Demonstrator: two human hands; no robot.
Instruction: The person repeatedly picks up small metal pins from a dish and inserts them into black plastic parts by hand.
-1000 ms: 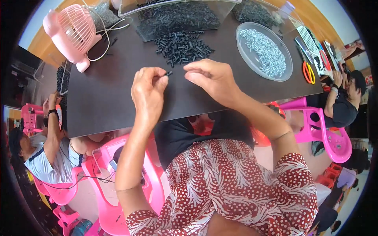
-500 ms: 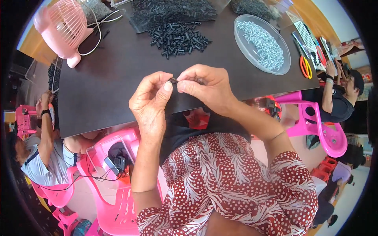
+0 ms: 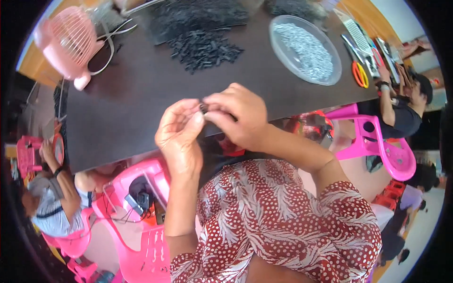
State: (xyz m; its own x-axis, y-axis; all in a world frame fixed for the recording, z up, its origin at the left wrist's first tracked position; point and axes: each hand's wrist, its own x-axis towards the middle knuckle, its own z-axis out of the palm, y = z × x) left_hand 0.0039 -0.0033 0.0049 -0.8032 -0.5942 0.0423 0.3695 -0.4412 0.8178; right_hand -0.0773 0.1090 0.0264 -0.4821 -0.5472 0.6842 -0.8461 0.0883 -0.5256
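Note:
A small black cylindrical piece (image 3: pixel 203 108) sits pinched between the fingertips of both hands, above the near part of the dark table. My left hand (image 3: pixel 181 131) grips it between thumb and index finger, palm turned up. From the other side my right hand (image 3: pixel 241 113) closes on it, thumb below and fingers curled over; these fingers hide part of the piece. Beyond the hands lies a loose pile of similar black pieces (image 3: pixel 205 51). A clear bag (image 3: pixel 196 19) of more black pieces lies behind it.
At the right stands a round clear plastic tub (image 3: pixel 280 56) of small silvery metal parts. Scissors (image 3: pixel 360 74) with orange and yellow handles lie beside it. A pink fan (image 3: pixel 71 45) with a white cord occupies the far left. Co-workers sit at both sides, near pink chairs (image 3: pixel 384 151).
My right hand has turned, its fingers now covering more of the black piece. Both hands have dropped slightly toward me. The view has shifted a little.

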